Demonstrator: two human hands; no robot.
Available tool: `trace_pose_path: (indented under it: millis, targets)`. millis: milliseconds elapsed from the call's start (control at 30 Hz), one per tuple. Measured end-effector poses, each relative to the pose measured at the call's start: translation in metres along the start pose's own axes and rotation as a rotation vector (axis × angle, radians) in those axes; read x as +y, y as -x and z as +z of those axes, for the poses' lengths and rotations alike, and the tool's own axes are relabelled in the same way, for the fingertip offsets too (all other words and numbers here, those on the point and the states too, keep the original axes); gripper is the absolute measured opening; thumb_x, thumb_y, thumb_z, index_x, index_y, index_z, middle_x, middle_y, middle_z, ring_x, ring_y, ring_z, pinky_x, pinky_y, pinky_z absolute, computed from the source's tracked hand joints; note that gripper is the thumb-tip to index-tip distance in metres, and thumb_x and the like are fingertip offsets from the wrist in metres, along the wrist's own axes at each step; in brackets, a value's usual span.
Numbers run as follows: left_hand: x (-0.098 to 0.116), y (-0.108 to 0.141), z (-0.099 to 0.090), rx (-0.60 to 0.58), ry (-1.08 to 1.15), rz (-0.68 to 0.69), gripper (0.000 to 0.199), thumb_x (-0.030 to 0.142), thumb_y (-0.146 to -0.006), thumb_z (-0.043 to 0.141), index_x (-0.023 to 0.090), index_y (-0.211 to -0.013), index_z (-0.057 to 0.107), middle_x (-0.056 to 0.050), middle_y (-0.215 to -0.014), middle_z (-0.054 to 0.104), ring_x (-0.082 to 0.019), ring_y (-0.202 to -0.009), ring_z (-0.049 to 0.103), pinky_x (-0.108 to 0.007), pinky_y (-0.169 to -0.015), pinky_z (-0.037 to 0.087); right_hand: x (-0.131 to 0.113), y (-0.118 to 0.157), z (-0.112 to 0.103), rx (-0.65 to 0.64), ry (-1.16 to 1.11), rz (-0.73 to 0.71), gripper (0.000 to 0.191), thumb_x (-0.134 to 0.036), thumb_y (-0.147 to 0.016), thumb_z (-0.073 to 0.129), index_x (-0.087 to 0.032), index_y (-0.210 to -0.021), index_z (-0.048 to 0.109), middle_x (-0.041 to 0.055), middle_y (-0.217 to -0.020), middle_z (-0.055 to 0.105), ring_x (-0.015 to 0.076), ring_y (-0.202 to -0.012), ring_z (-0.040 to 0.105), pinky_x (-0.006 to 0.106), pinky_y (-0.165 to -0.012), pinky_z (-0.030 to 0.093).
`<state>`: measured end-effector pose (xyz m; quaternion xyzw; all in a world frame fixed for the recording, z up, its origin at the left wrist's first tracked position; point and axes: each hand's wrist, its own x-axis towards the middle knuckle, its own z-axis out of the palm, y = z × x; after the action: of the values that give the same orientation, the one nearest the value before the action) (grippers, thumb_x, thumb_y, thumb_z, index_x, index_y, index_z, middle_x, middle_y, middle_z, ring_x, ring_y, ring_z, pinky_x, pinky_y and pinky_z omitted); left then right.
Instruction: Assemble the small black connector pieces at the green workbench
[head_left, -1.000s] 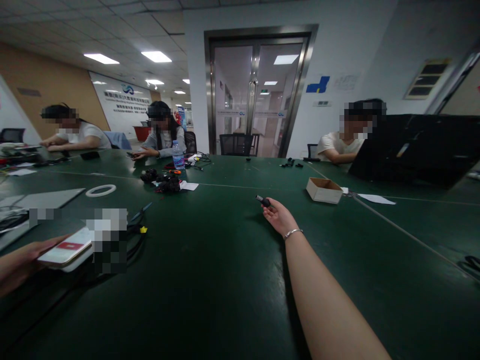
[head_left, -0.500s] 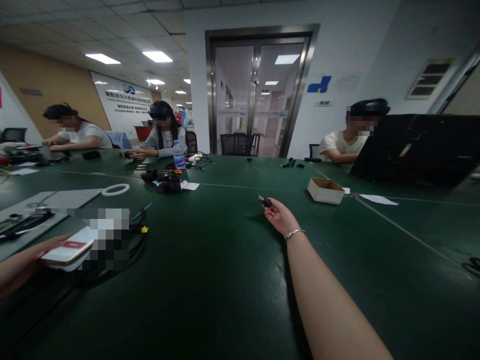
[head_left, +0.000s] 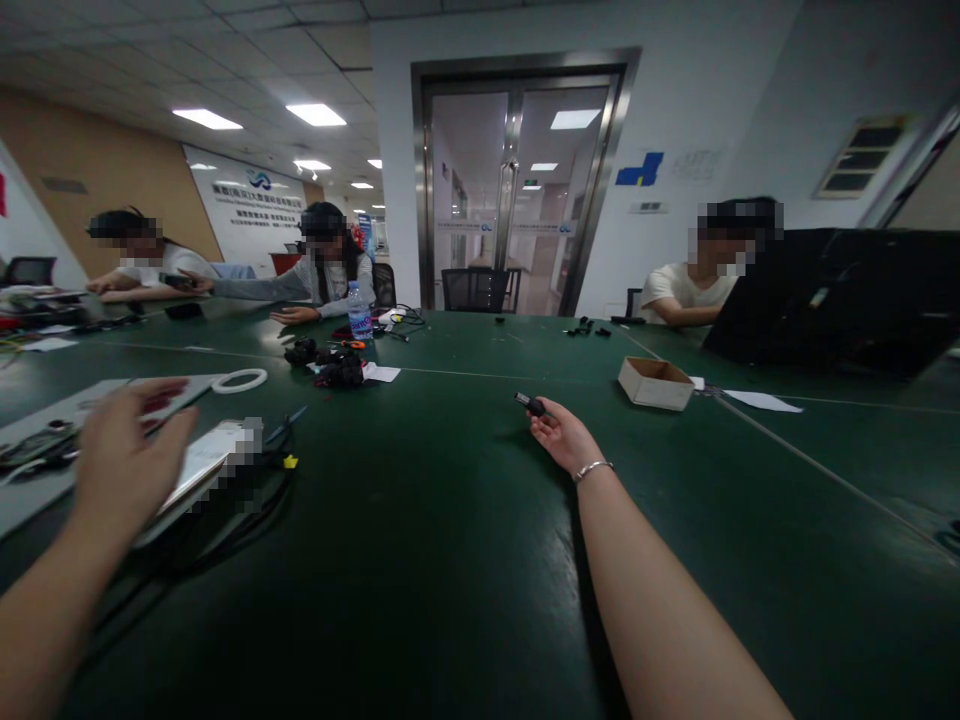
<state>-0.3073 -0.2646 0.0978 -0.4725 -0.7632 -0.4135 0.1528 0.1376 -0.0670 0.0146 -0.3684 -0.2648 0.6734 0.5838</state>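
Observation:
My right hand (head_left: pixel 559 433), with a silver bracelet at its wrist, rests on the green table (head_left: pixel 420 520) and pinches a small black object with a metallic end (head_left: pixel 529 403). At the left, my left hand (head_left: pixel 129 455) is raised with its fingers apart and nothing visible between them. It is beside a light, flat phone-like device (head_left: pixel 206 455), which it partly covers. Dark cables and a yellow tag (head_left: pixel 290 461) are right of that device. A grey board (head_left: pixel 34 500) with cables on it lies behind my left hand.
A white ring (head_left: pixel 239 381), black bundled parts (head_left: pixel 339 366) and a water bottle (head_left: pixel 359 312) stand farther back. To the right are an open box (head_left: pixel 655 384), a paper sheet (head_left: pixel 763 401) and a large black panel (head_left: pixel 832 300). Three people sit across the table.
My left hand has come off the device and moved right and up with fingers spread. Across the table, one person has stretched an arm to the left. My right hand has hardly moved.

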Motion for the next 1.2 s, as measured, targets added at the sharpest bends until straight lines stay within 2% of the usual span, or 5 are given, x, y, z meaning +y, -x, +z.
trace_pose_path:
  millis: [233, 467, 633, 933, 1200]
  targets:
    - [0.171, 0.038, 0.124, -0.576, 0.364, 0.494, 0.040, 0.039, -0.082, 0.051, 0.021, -0.118, 0.054, -0.011, -0.119, 0.054, -0.027, -0.114, 0.051, -0.044, -0.102, 0.038, 0.000, -0.001, 0.001, -0.010, 0.023, -0.009, 0.006, -0.013, -0.087, 0.059, -0.015, -0.083, 0.063, 0.0068, -0.070, 0.063, 0.0117, -0.056, 0.060, 0.019, -0.053, 0.055]
    - [0.267, 0.072, 0.234, -0.959, 0.591, 0.067, 0.071, 0.054, -0.084, 0.050, 0.015, -0.140, 0.029, -0.027, -0.139, 0.036, -0.034, -0.127, 0.041, -0.047, -0.103, 0.032, 0.002, -0.011, 0.001, -0.055, 0.091, -0.049, 0.007, -0.010, -0.080, 0.068, -0.015, -0.083, 0.064, 0.0047, -0.070, 0.065, 0.0133, -0.059, 0.063, 0.021, -0.055, 0.055]
    - [0.279, 0.098, 0.270, -0.819, 0.872, -0.061, 0.040, 0.042, -0.092, 0.038, 0.019, -0.124, 0.046, -0.015, -0.121, 0.055, -0.023, -0.111, 0.053, -0.038, -0.096, 0.041, 0.004, -0.017, -0.001, -0.079, 0.099, -0.078, 0.010, -0.009, -0.076, 0.071, -0.014, -0.080, 0.064, 0.0034, -0.071, 0.066, 0.0131, -0.056, 0.063, 0.021, -0.054, 0.055]
    - [0.265, 0.103, 0.268, -0.490, 0.923, 0.047, 0.019, 0.019, -0.086, 0.051, 0.019, -0.102, 0.061, -0.009, -0.105, 0.060, -0.019, -0.099, 0.057, -0.034, -0.093, 0.043, 0.004, -0.014, 0.001, -0.068, 0.127, -0.080, 0.009, -0.005, -0.081, 0.062, -0.013, -0.084, 0.064, 0.0060, -0.072, 0.068, 0.0129, -0.054, 0.064, 0.020, -0.053, 0.055]
    - [0.264, 0.099, 0.275, -0.532, 1.253, -0.103, 0.018, 0.013, -0.077, 0.062, 0.014, -0.094, 0.065, -0.009, -0.097, 0.068, -0.017, -0.091, 0.063, -0.033, -0.088, 0.049, 0.002, -0.010, 0.001, -0.043, 0.113, -0.088, 0.007, -0.007, -0.079, 0.067, -0.012, -0.082, 0.065, 0.0063, -0.070, 0.067, 0.0132, -0.054, 0.063, 0.021, -0.053, 0.055]
